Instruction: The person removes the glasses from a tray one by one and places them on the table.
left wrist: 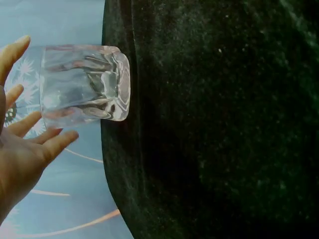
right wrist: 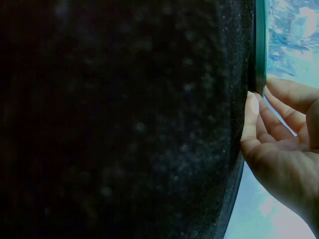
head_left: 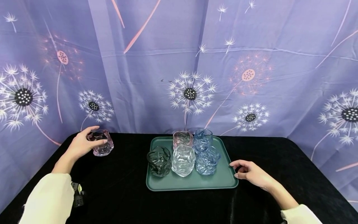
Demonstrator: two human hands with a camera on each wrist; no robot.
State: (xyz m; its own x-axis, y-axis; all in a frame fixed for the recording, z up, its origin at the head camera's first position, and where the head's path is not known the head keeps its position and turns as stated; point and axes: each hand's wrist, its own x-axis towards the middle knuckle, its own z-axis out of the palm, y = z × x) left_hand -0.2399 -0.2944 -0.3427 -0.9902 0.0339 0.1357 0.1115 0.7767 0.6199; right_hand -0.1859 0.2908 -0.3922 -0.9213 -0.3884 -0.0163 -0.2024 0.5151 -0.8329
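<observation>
On the left side of the black table, a pink glass tumbler [head_left: 104, 148] stands upright. My left hand [head_left: 81, 143] is around its upper part, thumb across the near side and fingers at the far side. In the left wrist view the fingers of this hand [left wrist: 22, 149] look spread and fairly straight near the rim of the glass [left wrist: 84, 84]. My right hand [head_left: 253, 174] pinches the right edge of a green tray [head_left: 193, 185] between thumb and fingertips. The right wrist view shows the tray's rim [right wrist: 260, 50] between those fingertips.
Glasses stand on the tray: a dark grey one [head_left: 159, 161], a clear one [head_left: 183, 161], a pink one [head_left: 183, 138] and two blue ones, one behind [head_left: 203, 139] and one in front [head_left: 207, 161]. A purple dandelion-print curtain [head_left: 145, 93] hangs behind the table [head_left: 120, 193].
</observation>
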